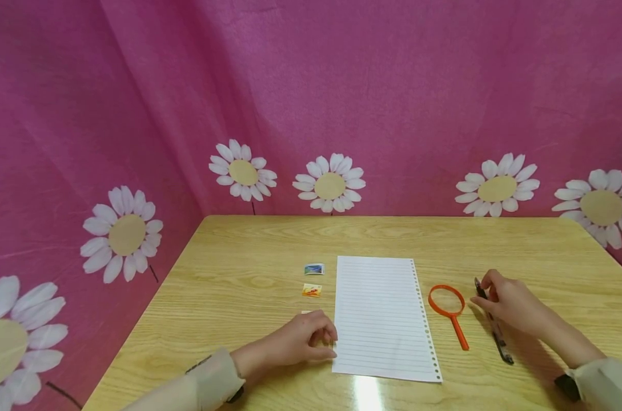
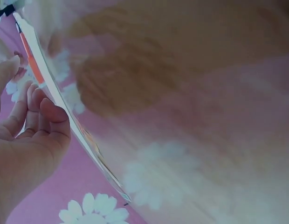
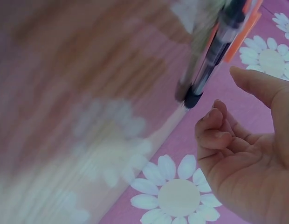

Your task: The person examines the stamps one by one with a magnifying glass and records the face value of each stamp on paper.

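A person's left hand lies at the left edge of a lined sheet, its grip slack, fingers loosely bent around nothing. Just beyond it, a yellow-red picture slip and a blue-green slip lie spaced in a column, probably to keep each in plain sight. The sheet lies flat, punched edge to the right. Beside it, an orange magnifying glass points its handle toward the person, likely for easy pick-up. Next is a dark-and-clear pen. The right hand is over its far half, grip parted, thumb and fingers apart; blur hides any slight contact. The wooden counter leaves room left of the slips and beyond the sheet, up to the pink curtain.
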